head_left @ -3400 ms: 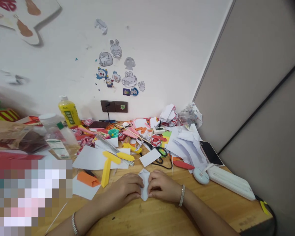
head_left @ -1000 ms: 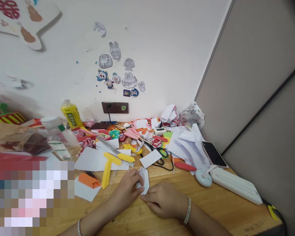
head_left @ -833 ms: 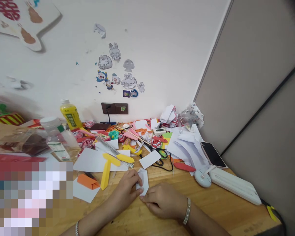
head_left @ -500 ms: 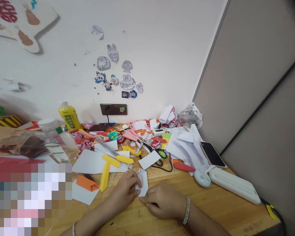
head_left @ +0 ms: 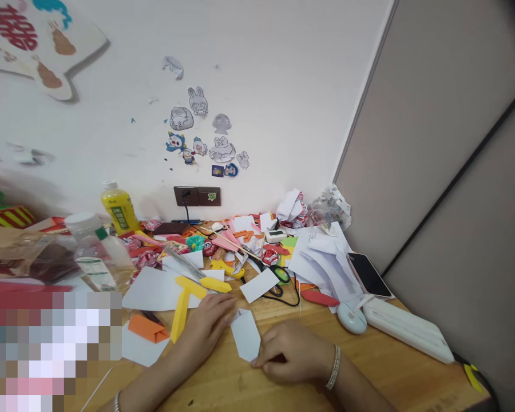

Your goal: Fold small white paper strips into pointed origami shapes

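Observation:
A small folded white paper (head_left: 245, 337) lies on the wooden table (head_left: 395, 372) in front of me. My left hand (head_left: 208, 323) rests at its upper left corner, fingers curled and pinching the top edge. My right hand (head_left: 294, 356) presses on its lower right corner with bent fingers. A silver bracelet (head_left: 335, 366) circles my right wrist. Just left of my left hand lie a yellow folded strip (head_left: 181, 306) and an orange folded piece (head_left: 148, 328).
Paper scraps, black scissors (head_left: 277, 280) and a white sheet (head_left: 260, 284) crowd the table behind my hands. A yellow drink bottle (head_left: 119, 209) and a clear bottle (head_left: 94, 252) stand at the left. A phone (head_left: 369, 274), a round white gadget (head_left: 351, 317) and a white bar (head_left: 407, 329) lie right.
The white paper has come down from upright between my fingers to lie flat and longer on the table. My left hand shifted to its top corner, my right hand to its lower corner.

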The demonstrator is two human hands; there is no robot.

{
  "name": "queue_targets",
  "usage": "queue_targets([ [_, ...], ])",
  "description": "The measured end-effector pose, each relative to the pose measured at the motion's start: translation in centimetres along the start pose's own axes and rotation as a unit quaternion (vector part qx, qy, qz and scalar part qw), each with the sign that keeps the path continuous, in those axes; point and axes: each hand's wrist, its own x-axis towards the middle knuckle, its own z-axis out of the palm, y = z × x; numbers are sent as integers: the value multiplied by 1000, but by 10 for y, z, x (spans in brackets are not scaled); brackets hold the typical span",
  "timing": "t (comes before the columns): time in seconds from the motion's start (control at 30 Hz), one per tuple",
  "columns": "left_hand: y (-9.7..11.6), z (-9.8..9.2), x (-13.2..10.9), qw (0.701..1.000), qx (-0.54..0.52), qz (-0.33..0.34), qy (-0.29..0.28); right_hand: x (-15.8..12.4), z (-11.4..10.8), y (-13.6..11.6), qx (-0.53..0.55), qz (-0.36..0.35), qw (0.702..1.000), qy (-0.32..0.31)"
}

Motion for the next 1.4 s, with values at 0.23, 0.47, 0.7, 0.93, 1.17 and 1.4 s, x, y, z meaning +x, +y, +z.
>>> queue_targets([
  [0.23, 3, 0, -1, 996, 46, 56, -52, -5, -8, 6, -2, 36, 999, 18],
  [0.47, 3, 1, -4, 996, 66, 13, -65, 1, -12, 8, -40, 121, 990, 59],
  [0.7, 9, 1, -3, 994, 55, -49, -84, 10, 4, 11, 16, 240, 960, 140],
  [0.93, 9, -2, 1, 989, 29, -97, -109, 16, 11, 21, 113, 218, 954, 170],
  [1.17, 12, -4, 0, 992, 42, -51, -104, 18, 7, 29, 100, 157, 971, 149],
  [1.4, 6, -3, -1, 994, 33, -21, -107, 16, 9, 29, 24, 86, 983, 161],
])
